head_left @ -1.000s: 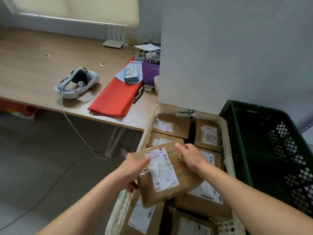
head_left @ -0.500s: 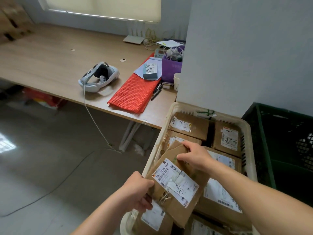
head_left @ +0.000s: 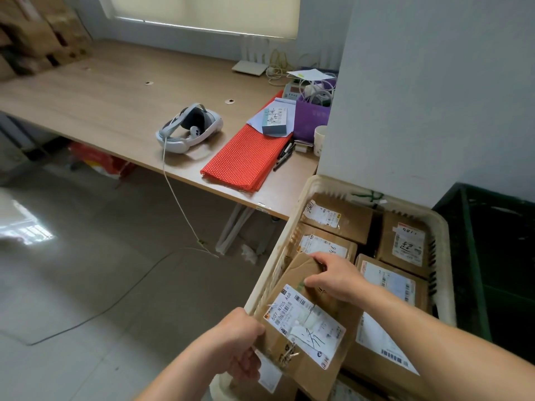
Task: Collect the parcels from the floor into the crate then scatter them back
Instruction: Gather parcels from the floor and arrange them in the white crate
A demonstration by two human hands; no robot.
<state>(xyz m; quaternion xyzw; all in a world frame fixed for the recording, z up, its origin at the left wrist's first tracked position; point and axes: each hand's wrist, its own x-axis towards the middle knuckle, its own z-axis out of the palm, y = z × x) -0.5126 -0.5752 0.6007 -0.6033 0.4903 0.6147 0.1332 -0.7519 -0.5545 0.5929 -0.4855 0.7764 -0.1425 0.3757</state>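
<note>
— Well, starting on our left: the floor (head_left: 86,299) where we would scatter has a white cable (head_left: 181,208) hanging down to it from the VR headset (head_left: 189,128), which sits near the edge of the desk (head_left: 86,105). A parcel tossed there could, we think, snag the cable and drag the headset off.

— Agreed; we would aim wide of it. Next comes our left grip (head_left: 240,340), fingers curled round the lower left edge of the brown parcel (head_left: 307,322), right beside a loose label flap.

— That flap worries us. If the fingers hold paper rather than cardboard, it may tear and the parcel could drop early.

— The parcel itself is tilted over the left side of the cream crate (head_left: 324,183), its low corner out past the rim. We cannot tell whether it touches.

— If it does, a quick lift might catch there and twist it loose.

— Our right grip (head_left: 335,280) pinches the upper end between fingers and thumb.

— Further right, other labelled parcels (head_left: 337,217) lie packed in the crate, and a dark green crate (head_left: 469,256) stands just beside it. A careless swing that way could land ours in the wrong one.
</note>
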